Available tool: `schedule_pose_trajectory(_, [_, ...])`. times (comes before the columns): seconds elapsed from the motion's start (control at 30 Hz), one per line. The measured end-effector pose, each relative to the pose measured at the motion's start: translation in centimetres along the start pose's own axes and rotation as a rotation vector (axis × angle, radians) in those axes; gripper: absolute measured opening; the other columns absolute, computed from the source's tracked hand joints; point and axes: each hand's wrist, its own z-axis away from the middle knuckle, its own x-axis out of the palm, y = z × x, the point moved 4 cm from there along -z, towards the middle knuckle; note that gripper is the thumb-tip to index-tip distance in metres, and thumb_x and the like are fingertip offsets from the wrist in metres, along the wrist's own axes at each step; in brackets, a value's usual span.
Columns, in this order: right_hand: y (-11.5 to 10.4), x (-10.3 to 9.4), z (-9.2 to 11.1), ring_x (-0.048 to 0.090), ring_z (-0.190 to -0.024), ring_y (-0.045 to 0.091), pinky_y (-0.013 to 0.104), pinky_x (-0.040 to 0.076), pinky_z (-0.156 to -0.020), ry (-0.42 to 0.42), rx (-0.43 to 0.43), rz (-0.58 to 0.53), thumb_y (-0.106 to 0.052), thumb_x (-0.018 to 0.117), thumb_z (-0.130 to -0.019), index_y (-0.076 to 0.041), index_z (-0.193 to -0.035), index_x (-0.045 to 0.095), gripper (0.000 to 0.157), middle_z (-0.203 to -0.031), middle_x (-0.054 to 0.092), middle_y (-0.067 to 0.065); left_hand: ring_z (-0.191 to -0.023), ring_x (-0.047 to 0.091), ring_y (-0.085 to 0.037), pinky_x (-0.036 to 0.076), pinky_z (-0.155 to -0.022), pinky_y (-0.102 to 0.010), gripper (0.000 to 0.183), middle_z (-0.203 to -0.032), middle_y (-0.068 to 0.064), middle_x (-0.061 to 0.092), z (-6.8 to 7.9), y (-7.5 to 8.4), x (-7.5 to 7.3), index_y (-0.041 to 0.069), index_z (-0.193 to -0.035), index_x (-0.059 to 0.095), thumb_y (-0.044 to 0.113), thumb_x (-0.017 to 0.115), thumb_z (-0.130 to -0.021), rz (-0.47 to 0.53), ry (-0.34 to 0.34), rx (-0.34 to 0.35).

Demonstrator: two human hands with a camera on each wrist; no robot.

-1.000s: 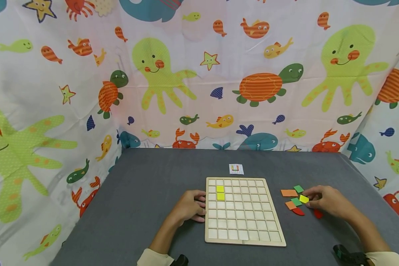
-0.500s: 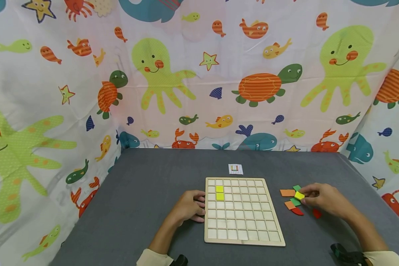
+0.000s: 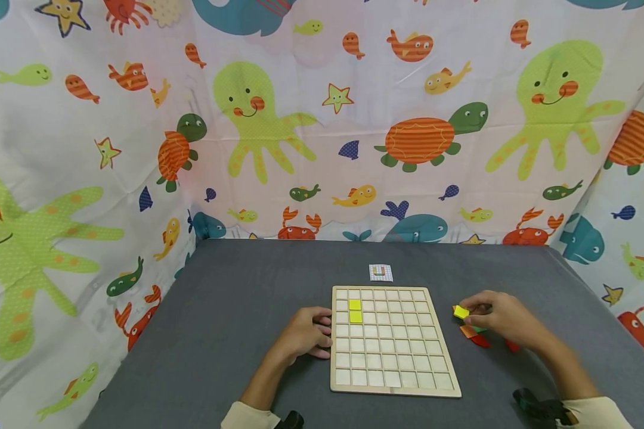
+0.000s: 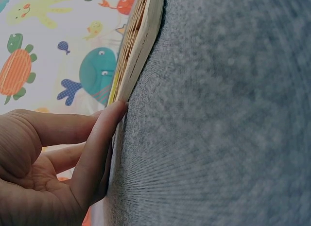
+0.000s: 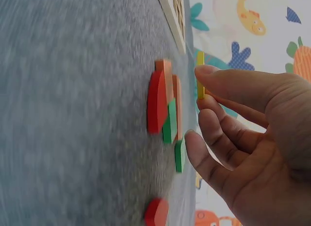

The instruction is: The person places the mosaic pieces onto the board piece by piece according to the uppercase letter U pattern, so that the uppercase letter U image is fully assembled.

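Observation:
Between thumb and fingertips, my right hand [image 3: 507,316] pinches a yellow square tile [image 3: 461,313], held above the loose tiles to the right of the board. In the right wrist view the tile [image 5: 200,75] appears edge-on, clear of the table, while the other fingers of that hand [image 5: 257,133] are loosely bent. My left hand [image 3: 302,333] rests its fingers against the left edge of the wooden grid board [image 3: 397,390]. In the left wrist view, fingertips of that hand [image 4: 58,163] touch the board's side [image 4: 146,46]. Two yellow tiles [image 3: 355,311] lie in the board's second column, one below the other.
Under and beside my right hand lie orange [image 5: 164,80], green [image 5: 170,124] and red [image 5: 156,102] tiles. Another red piece [image 5: 157,212] lies apart. A small card with a coloured grid pattern [image 3: 380,273] lies behind the board on the grey table [image 3: 247,286].
My right hand has moved left with the yellow tile, from the right side of the loose tiles to their left side. My left hand and the board have stayed in place.

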Motion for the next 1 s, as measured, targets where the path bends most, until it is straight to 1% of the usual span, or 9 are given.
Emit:
schedule_pose_trajectory(0.2, [-1.5,0.6,-0.4,0.060,-0.094,0.019,0.027,0.053,-0.070,0.017,-0.058,-0.018,-0.030,0.081,-0.094,-0.008,-0.121,0.078,0.035,-0.107,0.071,0.002,-0.103,0.067,-0.026,0.068,-0.063,-0.041,0.067,-0.122,-0.021,0.061,-0.1,0.0,0.0,-0.009,-0.145,0.056,-0.021,0.070,-0.081,0.004,-0.003,-0.001])
schedule_pose_trajectory(0.4, [-3.1,1.3,-1.0,0.061,-0.095,0.019,0.027,0.056,-0.072,0.018,-0.100,-0.070,-0.025,0.081,-0.094,-0.010,-0.122,0.079,0.032,-0.108,0.070,0.002,-0.103,0.067,-0.026,0.068,-0.063,-0.041,0.067,-0.123,-0.021,0.060,0.0,-0.1,0.0,-0.009,-0.145,0.055,-0.021,0.070,-0.081,0.004,-0.005,-0.001])
schedule_pose_trajectory(0.6, [-4.6,2.3,-1.8,0.061,-0.093,0.016,0.027,0.057,-0.075,0.024,-0.147,-0.074,-0.021,0.082,-0.092,-0.011,-0.119,0.080,0.029,-0.104,0.070,-0.001,-0.102,0.067,-0.025,0.068,-0.063,-0.041,0.067,-0.123,-0.021,0.060,0.0,-0.1,0.0,-0.009,-0.145,0.056,-0.021,0.070,-0.081,0.003,-0.003,-0.002])
schedule_pose_trajectory(0.73, [-5.6,2.9,-2.1,0.064,-0.094,0.016,0.028,0.058,-0.077,0.011,-0.179,-0.096,-0.020,0.083,-0.092,-0.010,-0.119,0.079,0.029,-0.106,0.071,-0.001,-0.101,0.067,-0.025,0.068,-0.062,-0.041,0.067,-0.123,-0.021,0.061,-0.1,-0.1,0.0,-0.009,-0.145,0.056,-0.021,0.071,-0.080,0.002,-0.001,-0.003])
schedule_pose_trajectory(0.83, [-6.4,3.4,-2.3,0.065,-0.094,0.018,0.028,0.059,-0.075,-0.006,-0.197,-0.128,-0.020,0.082,-0.093,-0.009,-0.120,0.078,0.029,-0.106,0.071,0.001,-0.102,0.067,-0.025,0.068,-0.062,-0.041,0.067,-0.123,-0.021,0.061,-0.1,-0.1,0.0,-0.008,-0.145,0.056,-0.021,0.071,-0.080,0.000,0.000,-0.004])
schedule_pose_trajectory(1.0, [-7.4,4.0,-2.9,0.063,-0.093,0.015,0.027,0.057,-0.070,-0.001,-0.219,-0.134,-0.020,0.082,-0.094,-0.012,-0.119,0.079,0.026,-0.106,0.070,0.000,-0.101,0.067,-0.026,0.068,-0.062,-0.041,0.067,-0.122,-0.020,0.061,0.0,0.0,0.0,-0.008,-0.145,0.056,-0.021,0.071,-0.081,-0.004,-0.001,-0.003])
